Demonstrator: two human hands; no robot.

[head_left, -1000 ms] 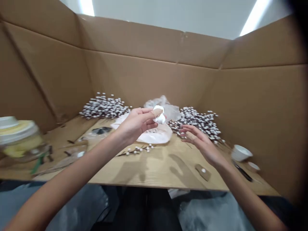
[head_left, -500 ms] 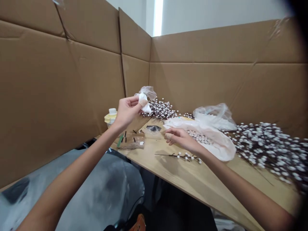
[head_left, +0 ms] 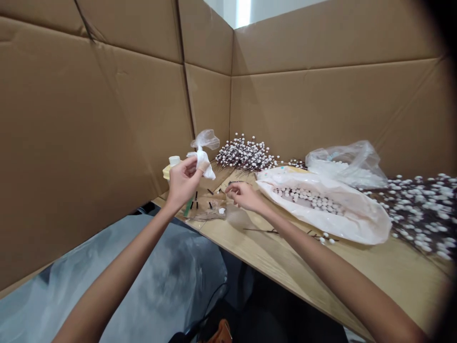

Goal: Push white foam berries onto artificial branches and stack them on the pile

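Observation:
My left hand [head_left: 183, 183] is raised, its fingers and thumb closed on a small white plastic bag [head_left: 204, 164]. The bag is gathered in the middle, and its thin clear top [head_left: 206, 139] flares upward. To its right, my right hand [head_left: 244, 196] hovers low over the table with loosely bent fingers and nothing visible in them. Partly behind those fingers lies a small dark item [head_left: 234, 182]. Below and left, short black pieces [head_left: 210, 205] and a white scrap [head_left: 222, 210] lie on a brownish sheet. A sprig with white berries [head_left: 323, 238] rests under my right forearm.
An open white bag of white beads [head_left: 352, 224] lies to the right, a clear plastic bag [head_left: 346, 164] behind it. Berry stems are heaped at the back [head_left: 246, 153] and far right [head_left: 424, 209]. A yellowish bottle [head_left: 174, 162] stands left. Cardboard walls [head_left: 303, 100] enclose the table.
The view has tilted down and shifted left. My right hand has moved left and farther in, nearer the dark item and black pieces. My left hand still holds the small bag.

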